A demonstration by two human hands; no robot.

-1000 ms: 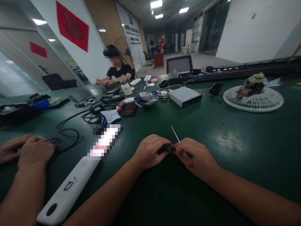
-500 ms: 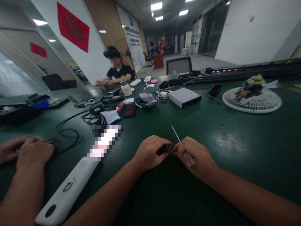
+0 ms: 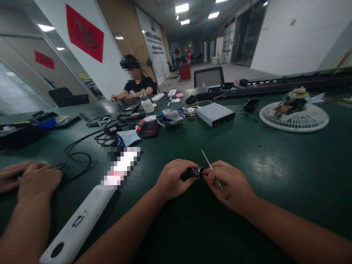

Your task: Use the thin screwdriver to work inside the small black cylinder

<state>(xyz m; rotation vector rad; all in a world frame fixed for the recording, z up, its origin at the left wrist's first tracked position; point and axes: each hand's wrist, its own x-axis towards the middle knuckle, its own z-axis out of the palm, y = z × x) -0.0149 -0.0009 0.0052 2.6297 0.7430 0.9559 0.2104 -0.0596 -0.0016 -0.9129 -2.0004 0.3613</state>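
In the head view, one screwdriver (image 3: 222, 190) sits gripped in the right hand (image 3: 233, 181); one dark cylinder (image 3: 197, 172), pinched by the left hand (image 3: 175, 178), lies between both hands, well in from the table's (image 3: 154, 156) far edge.

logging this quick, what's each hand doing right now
Left hand: closed, holding a dark cylindrical part.
Right hand: closed, holding a screwdriver.

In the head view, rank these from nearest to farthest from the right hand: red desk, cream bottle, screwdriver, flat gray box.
1. Screwdriver: held in the right hand.
2. Flat gray box: ahead, slightly left, on the table.
3. Cream bottle: farther ahead and left, on the table.
4. Red desk: far beyond the table.
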